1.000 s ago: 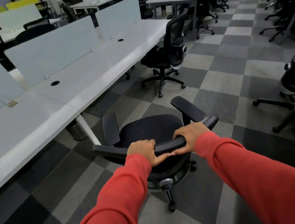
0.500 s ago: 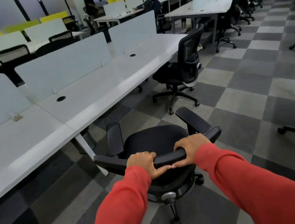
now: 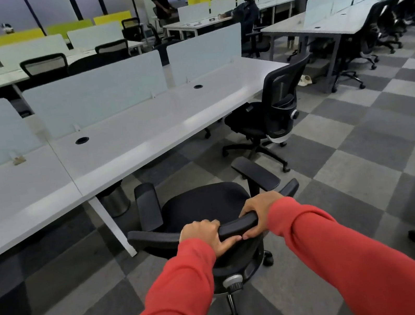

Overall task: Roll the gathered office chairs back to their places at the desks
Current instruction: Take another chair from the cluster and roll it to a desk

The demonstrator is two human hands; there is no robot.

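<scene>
The chair (image 3: 204, 210) is held by the top of its backrest. The left hand (image 3: 203, 236) and right hand (image 3: 261, 213) are both curled round that rail, thumbs nearly touching. Beyond the hands and to their left the desk (image 3: 141, 130) is seen, with a bin (image 3: 116, 202) beneath it. A second chair (image 3: 273, 116) is parked ahead to the right. The push is best kept even through both hands, and the seat steered left into the open bay, clear of the desk leg (image 3: 110, 225) and bin. No brand or legible writing is shown.
</scene>
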